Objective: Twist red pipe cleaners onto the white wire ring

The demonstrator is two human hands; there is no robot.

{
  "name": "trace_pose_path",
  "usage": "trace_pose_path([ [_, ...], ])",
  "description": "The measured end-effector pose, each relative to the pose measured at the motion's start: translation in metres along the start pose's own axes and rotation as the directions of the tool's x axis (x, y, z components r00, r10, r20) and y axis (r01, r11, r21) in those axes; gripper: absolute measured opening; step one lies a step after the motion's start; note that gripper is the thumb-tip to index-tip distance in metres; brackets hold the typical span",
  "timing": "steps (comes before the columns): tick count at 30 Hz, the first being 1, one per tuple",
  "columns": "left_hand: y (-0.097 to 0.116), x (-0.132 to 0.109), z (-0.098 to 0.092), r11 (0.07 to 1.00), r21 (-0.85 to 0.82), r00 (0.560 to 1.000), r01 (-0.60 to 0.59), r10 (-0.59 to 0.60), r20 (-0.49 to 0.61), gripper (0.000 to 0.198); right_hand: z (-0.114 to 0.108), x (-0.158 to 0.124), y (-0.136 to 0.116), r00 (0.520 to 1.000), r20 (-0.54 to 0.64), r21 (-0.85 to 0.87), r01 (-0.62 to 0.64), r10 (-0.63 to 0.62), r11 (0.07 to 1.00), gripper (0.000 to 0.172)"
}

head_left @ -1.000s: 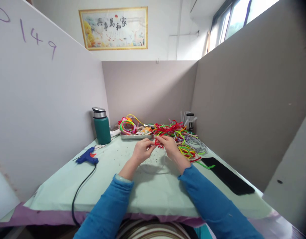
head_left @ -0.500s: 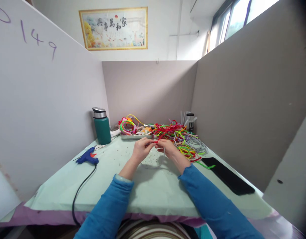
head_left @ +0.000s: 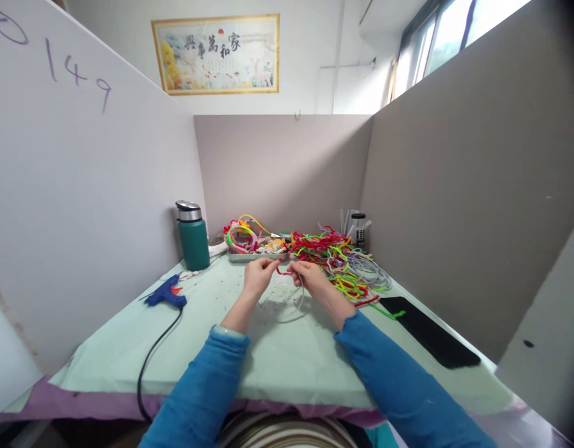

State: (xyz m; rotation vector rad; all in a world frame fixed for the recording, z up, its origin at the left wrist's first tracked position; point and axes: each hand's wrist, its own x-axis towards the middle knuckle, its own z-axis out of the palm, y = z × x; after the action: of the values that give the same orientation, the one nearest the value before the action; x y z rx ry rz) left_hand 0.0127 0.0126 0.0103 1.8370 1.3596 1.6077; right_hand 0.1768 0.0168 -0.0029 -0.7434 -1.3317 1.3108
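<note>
My left hand (head_left: pixel 259 278) pinches a red pipe cleaner (head_left: pixel 282 272) between thumb and fingers. The pipe cleaner droops in a short curve toward my right hand (head_left: pixel 311 279), whose fingers are closed near its other end. From the right fingers a thin grey hoop (head_left: pixel 301 303) hangs down over the table, curving toward the left wrist. How the red pipe cleaner meets the hoop is hidden by the fingers.
Behind the hands are a metal tray (head_left: pixel 256 256) of small craft pieces and a heap of colourful pipe cleaners (head_left: pixel 324 246). A green bottle (head_left: pixel 193 242) and blue glue gun (head_left: pixel 168 292) with a cord are left. A black flat object (head_left: pixel 429 333) lies right.
My hands have moved apart, the left one shifting left. A length of red pipe cleaner now shows between them, and the grey hoop is more visible below.
</note>
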Motion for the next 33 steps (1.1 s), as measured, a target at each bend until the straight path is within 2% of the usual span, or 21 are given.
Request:
trace_pose_path([
  [4, -0.006, 0.003, -0.001, 0.996, -0.051, 0.997, 0.073, -0.075, -0.029, 0.032, 0.0, 0.0, 0.0, 0.998, 0.019, 0.052, -0.057, 0.056, 0.997, 0.034],
  [10, -0.011, 0.005, 0.001, 0.993, -0.109, 0.998, 0.046, -0.051, -0.044, 0.03, -0.003, 0.001, 0.001, 0.98, 0.006, 0.135, -0.197, 0.198, 0.971, 0.018],
  [12, -0.009, 0.005, 0.002, 0.989, -0.146, 0.999, 0.029, -0.032, -0.017, 0.029, -0.004, 0.001, 0.002, 0.974, 0.004, 0.13, -0.224, 0.226, 0.966, 0.019],
  [16, -0.001, 0.003, 0.002, 0.96, -0.279, 1.0, 0.012, -0.009, 0.012, 0.025, -0.003, -0.001, 0.001, 0.967, 0.052, 0.054, -0.251, 0.248, 0.966, 0.034],
  [20, 0.005, 0.001, 0.0, 0.943, -0.33, 0.999, 0.045, -0.038, 0.027, 0.025, 0.001, -0.005, -0.003, 0.981, 0.1, -0.003, -0.165, 0.165, 0.986, 0.036],
  [23, 0.005, 0.001, -0.001, 0.949, -0.308, 0.997, 0.073, -0.074, 0.01, 0.028, 0.002, -0.006, -0.007, 0.99, 0.123, 0.078, -0.078, 0.068, 0.994, 0.036],
  [27, 0.004, 0.001, -0.001, 0.951, -0.273, 0.989, 0.146, -0.145, 0.026, 0.034, 0.002, -0.006, -0.011, 0.991, 0.121, 0.178, -0.073, 0.052, 0.981, 0.043],
  [30, 0.002, 0.0, -0.001, 0.961, -0.201, 0.981, 0.192, -0.18, 0.076, 0.037, 0.001, -0.005, -0.009, 0.997, 0.076, 0.12, -0.027, 0.018, 0.992, 0.035],
  [33, -0.001, -0.001, 0.0, 0.971, -0.142, 0.977, 0.193, -0.176, 0.123, 0.036, -0.001, -0.003, -0.006, 0.998, -0.03, 0.013, 0.061, -0.061, 0.998, 0.027],
])
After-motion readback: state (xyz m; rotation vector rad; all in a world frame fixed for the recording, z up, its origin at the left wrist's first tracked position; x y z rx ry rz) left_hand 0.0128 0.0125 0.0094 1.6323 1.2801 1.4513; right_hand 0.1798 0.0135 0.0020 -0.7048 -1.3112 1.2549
